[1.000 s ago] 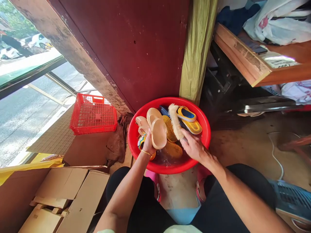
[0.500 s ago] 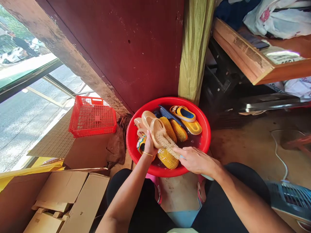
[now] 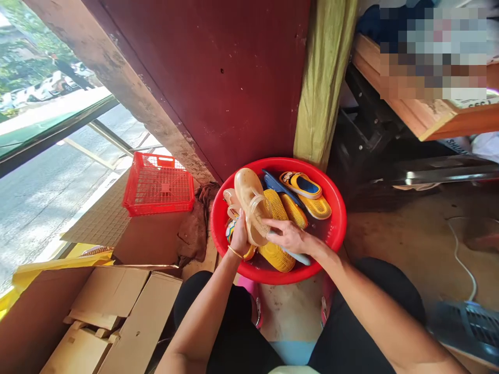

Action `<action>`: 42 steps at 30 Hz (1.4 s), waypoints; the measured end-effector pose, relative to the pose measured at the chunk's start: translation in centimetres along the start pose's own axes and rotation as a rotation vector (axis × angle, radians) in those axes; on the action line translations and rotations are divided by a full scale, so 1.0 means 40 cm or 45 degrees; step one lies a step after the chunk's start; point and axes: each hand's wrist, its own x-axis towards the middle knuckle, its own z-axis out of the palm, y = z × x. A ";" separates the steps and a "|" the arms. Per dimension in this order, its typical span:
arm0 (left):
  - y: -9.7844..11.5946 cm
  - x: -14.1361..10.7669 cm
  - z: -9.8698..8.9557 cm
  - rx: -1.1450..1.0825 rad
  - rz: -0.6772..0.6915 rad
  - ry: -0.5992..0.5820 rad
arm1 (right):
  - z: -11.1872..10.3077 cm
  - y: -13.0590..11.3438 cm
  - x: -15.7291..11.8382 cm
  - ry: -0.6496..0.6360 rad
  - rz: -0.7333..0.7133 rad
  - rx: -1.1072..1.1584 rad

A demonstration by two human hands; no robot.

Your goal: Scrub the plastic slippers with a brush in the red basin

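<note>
Your left hand (image 3: 239,240) has its grip clenched on a beige jelly sandal (image 3: 251,205), which is tilted upright over the red plastic basin (image 3: 339,223). Held like that, it stays clear of the pile, with one side turned toward your right hand (image 3: 292,238). Your right fingers (image 3: 278,224) press against that sandal, and a pale blue brush handle (image 3: 298,257) pokes out below the palm. The brush head is hidden, so you can't tell if that grip is clenched on the handle. Inside the basin, shallow water (image 3: 322,232) lies at the bottom, with yellow clogs (image 3: 276,254) right under your hands. A yellow-and-navy slide (image 3: 300,185) and a navy slipper (image 3: 277,188) rest toward the far rim, out of your hands' way. Left of the basin are a brown cloth (image 3: 195,228), touching its rim, and a red plastic crate (image 3: 158,187). A cardboard box (image 3: 117,311) sits further left, nearer you.
</note>
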 end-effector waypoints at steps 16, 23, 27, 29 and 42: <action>0.038 -0.024 0.009 -0.446 -0.352 -0.484 | -0.038 0.094 -0.099 0.574 -0.282 -0.396; 0.023 -0.038 -0.013 -0.375 -0.421 -0.609 | -0.081 0.173 -0.031 0.819 -0.023 -0.729; 0.028 -0.028 -0.021 -0.423 -0.369 -0.558 | -0.035 0.150 -0.054 0.741 -0.129 -0.699; 0.042 -0.015 -0.012 -0.450 -0.270 -0.503 | 0.011 0.123 -0.074 0.587 -0.179 -0.751; 0.123 0.083 -0.048 0.543 0.487 0.274 | -0.175 0.221 0.045 0.737 0.753 -0.706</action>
